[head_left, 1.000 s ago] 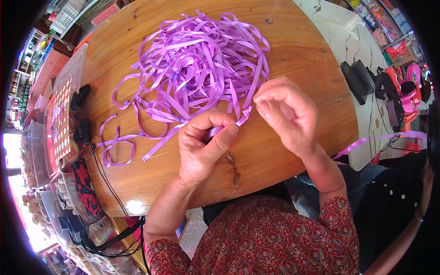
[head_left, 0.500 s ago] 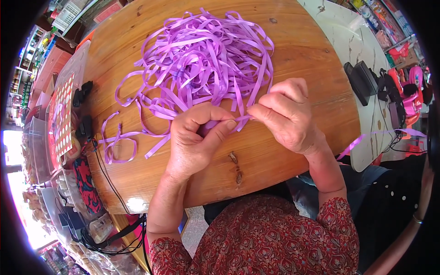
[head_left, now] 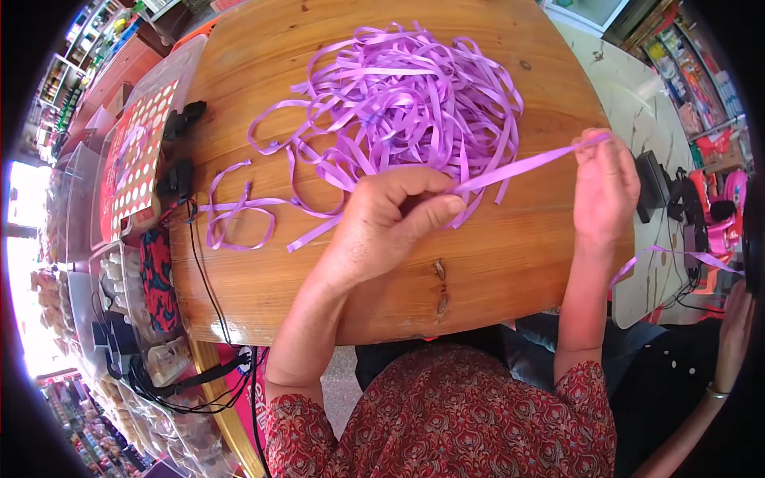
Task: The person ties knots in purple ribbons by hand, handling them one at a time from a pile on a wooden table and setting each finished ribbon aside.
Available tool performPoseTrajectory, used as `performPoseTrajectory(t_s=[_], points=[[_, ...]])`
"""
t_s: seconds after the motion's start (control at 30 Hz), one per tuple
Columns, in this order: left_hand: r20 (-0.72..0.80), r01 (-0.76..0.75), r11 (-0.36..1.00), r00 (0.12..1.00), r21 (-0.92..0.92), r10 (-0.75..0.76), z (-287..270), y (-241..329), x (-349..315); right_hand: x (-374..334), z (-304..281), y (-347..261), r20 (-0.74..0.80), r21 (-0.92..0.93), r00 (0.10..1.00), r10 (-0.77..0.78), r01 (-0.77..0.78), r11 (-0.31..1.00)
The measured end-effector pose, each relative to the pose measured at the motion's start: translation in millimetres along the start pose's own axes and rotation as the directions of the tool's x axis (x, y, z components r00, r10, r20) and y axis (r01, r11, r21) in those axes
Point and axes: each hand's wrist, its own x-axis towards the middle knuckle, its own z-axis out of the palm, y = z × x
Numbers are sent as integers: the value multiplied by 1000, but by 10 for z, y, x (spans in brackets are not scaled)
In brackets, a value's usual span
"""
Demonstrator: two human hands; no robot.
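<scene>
A purple ribbon (head_left: pixel 518 167) is stretched taut between my two hands, above the wooden table. My left hand (head_left: pixel 406 215) pinches it between thumb and curled forefinger, just in front of the ribbon heap. Out to the right, my right hand (head_left: pixel 606 187) is closed on the ribbon's other part, with its fingertips at the top. Behind them lies a large tangled heap of purple ribbon (head_left: pixel 422 88). Some loose ribbon loops (head_left: pixel 239 211) trail from it to the left, and small knots show on them.
The wooden table (head_left: pixel 494 279) has a white marble-look table (head_left: pixel 637 103) at its right, holding a black device (head_left: pixel 652 187). Along the left edge are a dotted red-and-white box (head_left: pixel 143 159), black objects and cables (head_left: pixel 203 279). Another person's hand (head_left: pixel 735 327) is at far right, near a ribbon strand.
My right hand has moved right, away from my left, drawing the ribbon out straight between them. The whole view has shifted, with the heap now farther right in it.
</scene>
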Motion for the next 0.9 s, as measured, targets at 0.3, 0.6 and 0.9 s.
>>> performPoseTrajectory(t_s=[0.3,0.6,0.9], points=[[-225,-24,998,974,51,35,-471,136,-156,271,-213,-43,-20,392,997,78,-64,918],[-323,-27,998,946,-63,5,-441,116,-299,210,248,-186,183,-819,844,-504,415,396],[-231,-3,974,972,-226,-51,-199,60,-372,-231,1042,-173,712,-324,677,-187,552,768]])
